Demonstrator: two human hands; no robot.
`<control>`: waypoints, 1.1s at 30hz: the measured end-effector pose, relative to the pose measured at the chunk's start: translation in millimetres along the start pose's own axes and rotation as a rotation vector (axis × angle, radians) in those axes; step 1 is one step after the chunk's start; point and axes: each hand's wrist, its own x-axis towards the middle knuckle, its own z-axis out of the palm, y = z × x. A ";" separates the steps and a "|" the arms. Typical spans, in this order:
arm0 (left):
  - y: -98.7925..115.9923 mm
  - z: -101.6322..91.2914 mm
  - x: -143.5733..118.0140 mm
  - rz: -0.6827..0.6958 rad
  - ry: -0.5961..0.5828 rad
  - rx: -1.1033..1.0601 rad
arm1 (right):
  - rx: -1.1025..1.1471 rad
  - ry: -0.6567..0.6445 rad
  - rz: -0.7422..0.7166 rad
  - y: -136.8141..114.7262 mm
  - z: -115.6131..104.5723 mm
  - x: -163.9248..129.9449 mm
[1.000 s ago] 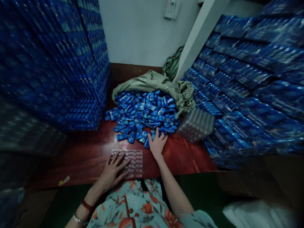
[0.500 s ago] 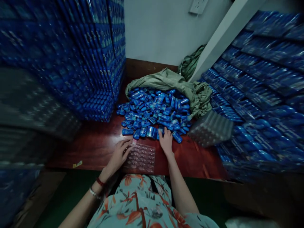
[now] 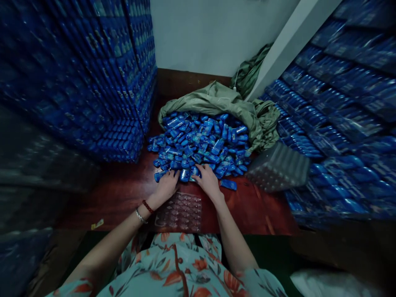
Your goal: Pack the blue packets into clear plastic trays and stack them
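A heap of small glossy blue packets [image 3: 201,142] lies on the red-brown table, spilling from a green cloth sack [image 3: 213,99]. My left hand [image 3: 168,186] reaches to the heap's front edge, its fingers apart and touching packets. Beside it, my right hand [image 3: 208,181] has its thumb and fingers around a blue packet [image 3: 194,171]. Another packet [image 3: 185,175] lies between the two hands. Just below them, a clear plastic tray [image 3: 182,211] with rows of moulded hollows lies flat near the table's front edge, its cells showing no packets.
Tall stacks of filled blue trays [image 3: 120,82] rise at the left, with more stacks [image 3: 334,123] at the right. A stack of clear trays [image 3: 280,167] leans beside the heap. One loose packet [image 3: 228,184] and a yellow scrap [image 3: 97,224] lie on the table [image 3: 123,198].
My left hand has left the clear tray and moved forward to the packets. My right hand has shifted left along the heap's front edge. The view has tilted slightly.
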 end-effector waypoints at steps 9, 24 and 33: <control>-40.1 -27.6 -53.6 -0.128 0.072 -0.756 | 0.373 -0.142 -0.026 -3.3 7.1 14.5; -29.3 -2.6 -84.9 -0.086 -0.056 -0.693 | 1.286 -0.242 0.516 17.9 21.5 -84.1; -13.4 -3.4 -86.4 -0.077 -0.034 -0.485 | 0.819 0.006 0.234 7.8 22.2 -80.4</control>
